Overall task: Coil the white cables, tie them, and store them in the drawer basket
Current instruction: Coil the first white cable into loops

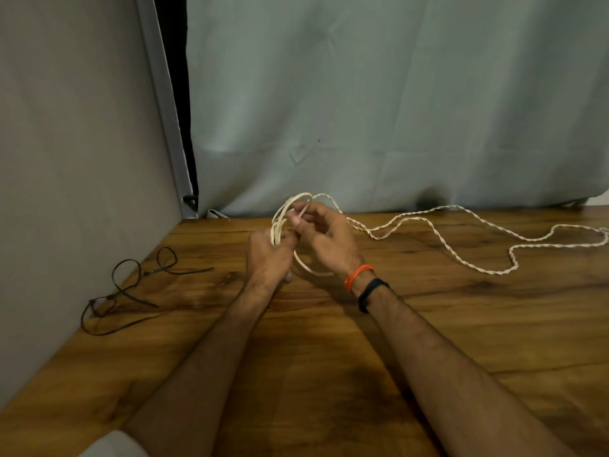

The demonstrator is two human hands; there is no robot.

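- The left hand (268, 255) grips the gathered loops of the white cable (438, 240) at their 9 o'clock side, fingers curled round the bundle.
- The right hand (324, 237) sits at 3 o'clock of the left hand, nearly touching it, and pinches a strand of the same cable between thumb and fingertips near the top of the loops.
- The coil (290, 209) stands roughly upright between the two hands, just above the tabletop (329, 374); its upper arc rises past the fingers toward 12 o'clock, its lower arc curves under the right wrist.
- From the coil the loose, twisted remainder of the cable runs away toward 3 o'clock, lying on the tabletop in wavy bends as far as the right edge of the view (its end is out of sight).
- The right wrist wears an orange thread band (357, 275) and, just behind it, a black band (370, 293).
- Toward 9 o'clock of the hands, well apart, black cable ties (127, 290) lie looped on the tabletop beside a grey wall panel (75, 159).
- A pale cloth backdrop (395, 94) hangs behind the tabletop at 12 o'clock.
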